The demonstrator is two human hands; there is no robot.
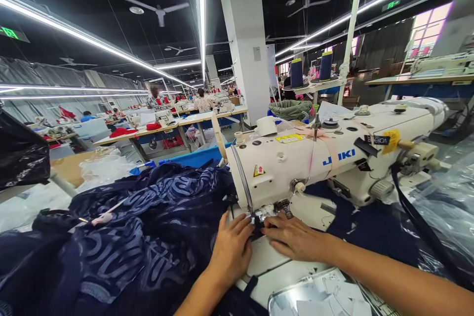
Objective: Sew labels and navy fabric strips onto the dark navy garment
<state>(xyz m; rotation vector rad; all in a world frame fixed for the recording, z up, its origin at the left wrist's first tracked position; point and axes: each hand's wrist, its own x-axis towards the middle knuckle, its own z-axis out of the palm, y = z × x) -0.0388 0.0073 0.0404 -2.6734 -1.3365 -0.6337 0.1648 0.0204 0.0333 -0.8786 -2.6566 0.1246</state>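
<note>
A white sewing machine stands in front of me, its needle area low at the left end of the head. My left hand is at the left of the presser foot, fingers bent down onto a small piece of navy fabric. From the right, my right hand reaches in with its fingertips closed on the same piece, close to the needle. My fingers partly hide the fabric and the foot. Left of the machine lies a big heap of navy garments with pale lettering, beside my left hand.
A metal tray with white paper pieces lies at the front edge. Clear plastic covers the right side. Thread cones stand behind the machine. A black plastic bag hangs at the left. Other people sit among sewing tables farther back.
</note>
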